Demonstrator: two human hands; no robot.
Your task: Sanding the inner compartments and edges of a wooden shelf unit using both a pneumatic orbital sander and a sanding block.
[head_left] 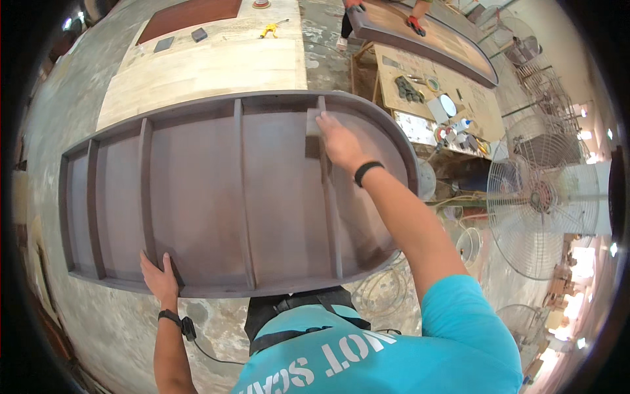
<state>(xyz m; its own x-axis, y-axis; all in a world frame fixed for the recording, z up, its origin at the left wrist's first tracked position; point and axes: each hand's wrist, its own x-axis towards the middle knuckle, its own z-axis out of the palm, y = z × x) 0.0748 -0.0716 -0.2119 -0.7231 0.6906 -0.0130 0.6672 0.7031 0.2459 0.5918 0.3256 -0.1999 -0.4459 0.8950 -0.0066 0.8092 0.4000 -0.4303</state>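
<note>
From the head camera, a long dark-brown wooden panel (216,197) with a raised rim and one rounded end lies flat in front of the person, its long axis running left to right across the view; several cross ribs (239,190) divide its inner face. The right hand (338,141) reaches out over the far right part of the panel, near the rounded end; its fingers are closed narrowly on a small pale sanding block (314,123), pressed flat against the wood just beside the top of one rib; the block lies directly under and slightly left of the fingertips, close to the far rim. The left hand (159,279) is spread wide and empty, palm down on the near rim of the panel, well apart from the block; so the right hand is plainly the nearer one. Beyond the panel sits a pale tabletop (210,65); to the right a cluttered workbench (453,98) and a large floor fan (541,197); at the top another person's gloved hand (415,25) rests on a second panel (426,41).
</note>
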